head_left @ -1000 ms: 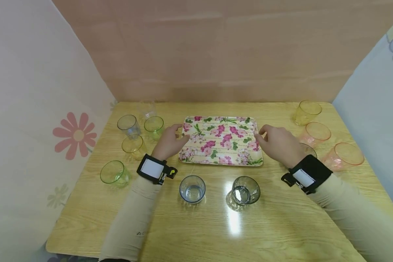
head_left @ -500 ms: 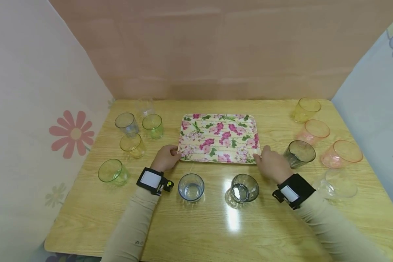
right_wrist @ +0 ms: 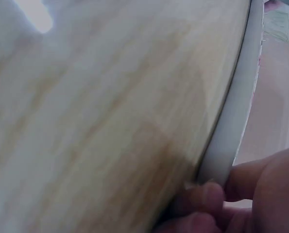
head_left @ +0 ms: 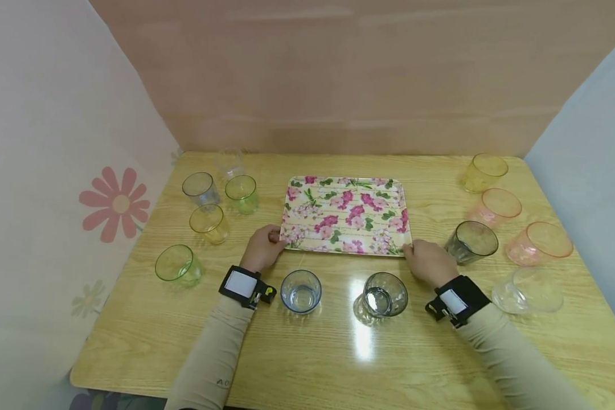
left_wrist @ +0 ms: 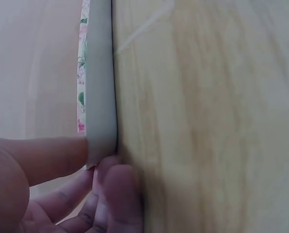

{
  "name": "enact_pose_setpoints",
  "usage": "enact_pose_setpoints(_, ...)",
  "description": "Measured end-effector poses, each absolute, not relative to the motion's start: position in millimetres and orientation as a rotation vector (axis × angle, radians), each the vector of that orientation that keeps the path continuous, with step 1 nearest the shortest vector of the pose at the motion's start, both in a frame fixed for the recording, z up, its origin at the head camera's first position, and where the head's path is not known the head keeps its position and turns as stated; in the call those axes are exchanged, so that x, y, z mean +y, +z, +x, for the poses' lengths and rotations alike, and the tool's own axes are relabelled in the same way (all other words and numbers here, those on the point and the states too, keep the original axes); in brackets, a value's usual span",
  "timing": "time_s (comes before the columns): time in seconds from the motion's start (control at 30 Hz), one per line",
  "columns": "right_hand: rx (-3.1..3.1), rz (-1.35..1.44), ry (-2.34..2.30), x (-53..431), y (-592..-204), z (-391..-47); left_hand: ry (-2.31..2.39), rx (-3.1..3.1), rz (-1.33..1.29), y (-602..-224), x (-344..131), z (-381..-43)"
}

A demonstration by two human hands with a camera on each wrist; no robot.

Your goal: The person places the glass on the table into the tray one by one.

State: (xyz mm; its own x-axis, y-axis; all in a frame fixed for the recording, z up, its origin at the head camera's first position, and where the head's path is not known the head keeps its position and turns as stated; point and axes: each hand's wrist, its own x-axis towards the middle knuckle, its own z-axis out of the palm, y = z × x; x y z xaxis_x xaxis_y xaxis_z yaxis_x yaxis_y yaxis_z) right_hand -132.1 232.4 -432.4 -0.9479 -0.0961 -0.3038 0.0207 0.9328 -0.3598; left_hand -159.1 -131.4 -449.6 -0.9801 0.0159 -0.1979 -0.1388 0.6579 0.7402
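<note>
Head view: The flowered tray (head_left: 349, 216) lies on the table (head_left: 312, 370), beyond the blue-rimmed glass (head_left: 300, 292) and the gray glass (head_left: 385, 294). One second ago, the hands were at the sides of the tray. The left hand (head_left: 261, 249) is now at the near left corner and the right hand (head_left: 430, 263) at the near right corner. The shift of the right arm leaves the dark glass (head_left: 471, 244) and the clear glass (head_left: 528, 291) in view. The tray shows no clear displacement.

Left wrist view: The left hand grasps the corner, thumb at the rim, fingers curled at the lower edge.

Right wrist view: The right hand pinches the opposite corner, fingertips low beside the table. Judgement: the tray is now secured at two points; whether it bears weight on the hands cannot be told.
</note>
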Motion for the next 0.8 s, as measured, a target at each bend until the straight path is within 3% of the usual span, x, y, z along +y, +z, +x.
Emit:
enact_pose_setpoints(0.33,2.813,-0.028,-0.571,233,-438,-132,1.580,2.627,-0.079,-454,-139,-140)
enact_pose_setpoints(0.57,2.812,-0.013,-0.583,234,-440,-133,2.121,2.219,0.375,-445,-149,-99)
enact_pose_setpoints(0.7,2.810,-0.007,-0.583,234,-441,-133,2.149,2.004,0.667,-451,-153,-76)
enact_pose_setpoints(0.8,2.815,-0.014,-0.584,234,-441,-134,2.062,1.956,0.729,-459,-153,-64)
